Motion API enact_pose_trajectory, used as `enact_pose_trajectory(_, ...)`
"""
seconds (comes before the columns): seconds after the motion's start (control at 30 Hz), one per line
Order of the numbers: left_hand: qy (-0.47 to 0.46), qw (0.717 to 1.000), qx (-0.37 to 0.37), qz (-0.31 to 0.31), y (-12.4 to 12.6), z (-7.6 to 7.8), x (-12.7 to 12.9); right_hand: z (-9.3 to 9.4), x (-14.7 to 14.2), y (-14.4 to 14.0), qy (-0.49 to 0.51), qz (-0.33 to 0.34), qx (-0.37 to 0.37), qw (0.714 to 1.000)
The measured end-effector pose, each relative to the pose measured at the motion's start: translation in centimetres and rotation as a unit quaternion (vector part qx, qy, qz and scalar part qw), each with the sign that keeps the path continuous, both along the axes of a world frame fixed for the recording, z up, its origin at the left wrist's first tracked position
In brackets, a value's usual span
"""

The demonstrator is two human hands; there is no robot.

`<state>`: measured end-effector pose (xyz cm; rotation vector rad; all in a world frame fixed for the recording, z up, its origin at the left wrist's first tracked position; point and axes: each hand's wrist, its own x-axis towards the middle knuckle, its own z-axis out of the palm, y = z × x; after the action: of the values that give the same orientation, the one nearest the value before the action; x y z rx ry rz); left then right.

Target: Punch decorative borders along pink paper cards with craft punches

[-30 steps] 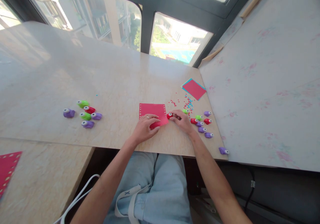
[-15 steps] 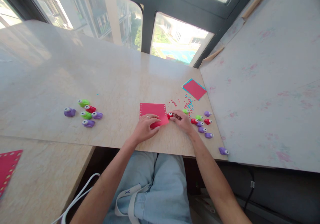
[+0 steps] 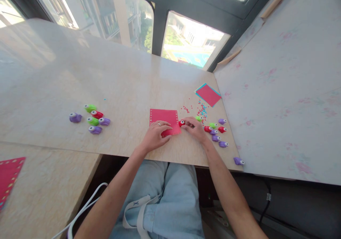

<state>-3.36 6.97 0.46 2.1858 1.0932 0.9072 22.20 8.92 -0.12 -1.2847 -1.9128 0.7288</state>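
Observation:
A red sheet of paper lies on the table, with small punched holes along its left and right edges. My left hand rests on its lower part, fingers spread and pressing it flat. At the sheet's right edge sits a small red craft punch. My right hand grips that punch between thumb and fingers. Its fingers partly hide the punch, and I cannot tell how far the paper reaches into it.
Several purple, green and red punches are grouped at the left, and more punches at the right. Red and blue paper bits lie scattered beyond my right hand. Stacked coloured paper is near the wall; another punched red sheet lies far left.
The view has shifted very slightly. Both hands, the sheet and the red punch keep practically the same places relative to one another.

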Motion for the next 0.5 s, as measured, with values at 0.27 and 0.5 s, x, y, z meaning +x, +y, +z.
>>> enact_pose_trajectory(0.27, 0.006, 1.000, 0.008, -0.007, 0.10, -0.04, 0.05, 0.18, 0.07, -0.18, -0.017, 0.004, 0.000, 1.000)
enact_pose_trajectory(0.5, 0.015, 1.000, 0.000, -0.012, 0.08, 0.16, 0.03, 0.29, 0.05, -0.62, -0.031, 0.011, 0.006, 0.999)
